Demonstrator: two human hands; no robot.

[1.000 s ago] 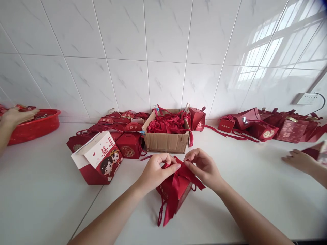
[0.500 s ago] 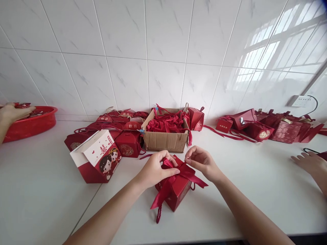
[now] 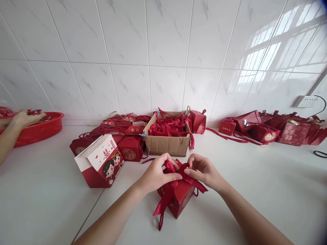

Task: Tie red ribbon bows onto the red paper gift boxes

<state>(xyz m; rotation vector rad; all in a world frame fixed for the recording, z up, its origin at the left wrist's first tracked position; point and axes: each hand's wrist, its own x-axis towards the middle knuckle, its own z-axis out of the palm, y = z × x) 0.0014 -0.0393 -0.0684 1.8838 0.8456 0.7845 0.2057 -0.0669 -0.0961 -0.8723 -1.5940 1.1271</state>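
A red gift box (image 3: 184, 195) stands on the white counter in front of me, with a twisted red cord hanging at its side. On its top lies a shiny red ribbon (image 3: 163, 200) shaped into a bow, its tails spread to the left and right. My left hand (image 3: 158, 173) pinches the bow's left loop between thumb and fingers. Curled around the right loop, my right hand (image 3: 204, 172) grips the ribbon with thumb and forefinger. The knot is partly covered by my fingers.
Behind the gift box sits a cardboard box (image 3: 167, 145) full of red ribbons. To its left are several red boxes (image 3: 130, 149) and a white-and-red box (image 3: 100, 163). More red boxes (image 3: 264, 133) line the right wall. Another person's hand (image 3: 28, 119) reaches over a red basin (image 3: 38, 133).
My right hand has closed on the ribbon's right loop, which now stands up more. My left hand keeps its pinch. The other person's hand at the right has left the view.
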